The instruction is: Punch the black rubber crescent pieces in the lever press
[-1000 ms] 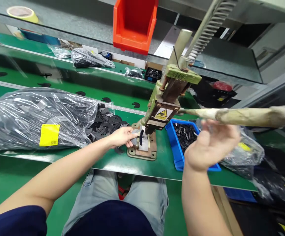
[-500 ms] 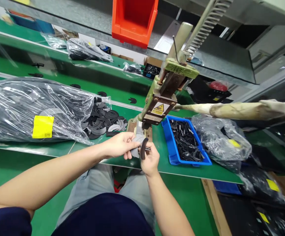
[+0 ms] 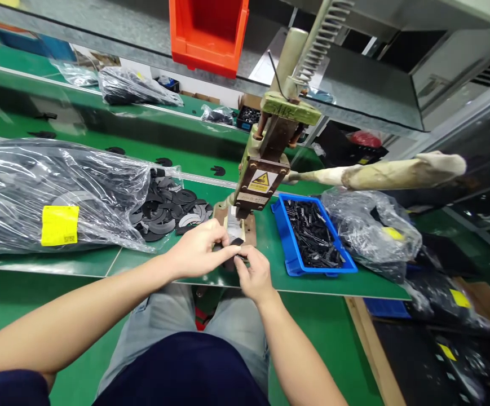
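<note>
Both hands meet at the front of a hand press (image 3: 258,189), close to the bench edge. My left hand (image 3: 206,248) is closed in a pinch on a dark curved plastic piece (image 3: 237,242), most of it hidden by fingers. From the other side, my right hand (image 3: 255,274) pinches at the same piece; a small dark part may be between its fingertips, but I cannot make it out. Just behind the fingers lies the press's base (image 3: 250,230) with a light grey block on it. Dark curved pieces (image 3: 164,208) spill from a clear bag to the left.
A blue tray (image 3: 293,264) of small black parts stands right of the press. The press lever (image 3: 397,172) sticks out over it and a plastic bag (image 3: 367,231). A large clear bag (image 3: 96,186) fills the left side. An orange bin (image 3: 208,59) hangs overhead.
The dark curved piece, held upright at my right hand before, has turned down and is now mostly covered by my fingers. My hands have come closer together. The camera view has shifted slightly.
</note>
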Motion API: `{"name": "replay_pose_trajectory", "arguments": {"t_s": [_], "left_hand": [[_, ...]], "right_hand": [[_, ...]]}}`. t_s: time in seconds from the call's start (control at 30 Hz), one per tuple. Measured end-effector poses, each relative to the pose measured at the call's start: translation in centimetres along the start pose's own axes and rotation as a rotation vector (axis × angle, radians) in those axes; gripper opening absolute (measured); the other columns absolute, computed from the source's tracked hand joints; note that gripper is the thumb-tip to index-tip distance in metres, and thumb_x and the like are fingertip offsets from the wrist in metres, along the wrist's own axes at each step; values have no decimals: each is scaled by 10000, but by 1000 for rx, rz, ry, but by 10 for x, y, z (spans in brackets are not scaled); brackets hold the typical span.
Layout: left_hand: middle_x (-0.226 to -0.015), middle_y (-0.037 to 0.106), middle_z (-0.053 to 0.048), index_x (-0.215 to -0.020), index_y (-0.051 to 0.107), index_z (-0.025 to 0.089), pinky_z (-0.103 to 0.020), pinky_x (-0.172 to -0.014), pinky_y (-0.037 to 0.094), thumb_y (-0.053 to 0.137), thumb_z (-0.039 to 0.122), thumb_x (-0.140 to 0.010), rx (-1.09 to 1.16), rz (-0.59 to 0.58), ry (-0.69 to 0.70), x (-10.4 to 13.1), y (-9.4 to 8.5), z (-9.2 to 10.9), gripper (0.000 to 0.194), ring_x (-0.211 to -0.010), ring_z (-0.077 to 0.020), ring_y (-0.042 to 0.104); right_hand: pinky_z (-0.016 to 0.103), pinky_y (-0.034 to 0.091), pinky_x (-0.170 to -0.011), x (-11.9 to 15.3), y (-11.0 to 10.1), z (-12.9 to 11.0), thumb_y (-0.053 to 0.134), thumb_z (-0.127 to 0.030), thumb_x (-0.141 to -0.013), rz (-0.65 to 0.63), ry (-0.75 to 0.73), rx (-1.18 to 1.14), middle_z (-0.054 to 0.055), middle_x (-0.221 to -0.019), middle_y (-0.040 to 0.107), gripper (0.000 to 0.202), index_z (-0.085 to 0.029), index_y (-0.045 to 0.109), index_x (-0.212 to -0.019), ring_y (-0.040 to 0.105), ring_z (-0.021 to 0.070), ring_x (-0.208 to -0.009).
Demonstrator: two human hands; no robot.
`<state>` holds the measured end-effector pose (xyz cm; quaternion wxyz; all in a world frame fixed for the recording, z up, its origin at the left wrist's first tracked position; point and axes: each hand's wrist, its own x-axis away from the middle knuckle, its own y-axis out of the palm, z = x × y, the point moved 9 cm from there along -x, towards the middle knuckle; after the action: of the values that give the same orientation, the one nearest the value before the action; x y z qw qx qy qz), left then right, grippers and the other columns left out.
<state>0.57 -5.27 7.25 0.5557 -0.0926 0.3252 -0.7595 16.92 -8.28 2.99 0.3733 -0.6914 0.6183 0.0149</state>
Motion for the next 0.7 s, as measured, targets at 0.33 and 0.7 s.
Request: {"name": "replay_pose_trajectory", "arguments": {"t_s": [0.33, 0.7], "left_hand": [[-876, 587, -1, -918, 616, 212, -286, -681, 457, 742, 537, -877, 424, -57, -202, 1, 38, -26, 351, -732, -147, 530], [-791, 594, 11, -912, 598, 235, -285, -670, 505, 615, 621, -958, 591, -235, -250, 30, 88, -51, 389, -709, -167, 595]], "right_hand": [[354, 551, -818, 11, -16, -8, 612, -294, -963, -10, 8, -43, 63, -922, 735, 103, -233, 685, -1003, 682, 187, -859], [234, 493, -556, 1, -59, 15, 499, -408, -1026, -68, 285, -84, -9, -741, 694, 259, -194, 644, -1045, 603, 104, -585]]}}
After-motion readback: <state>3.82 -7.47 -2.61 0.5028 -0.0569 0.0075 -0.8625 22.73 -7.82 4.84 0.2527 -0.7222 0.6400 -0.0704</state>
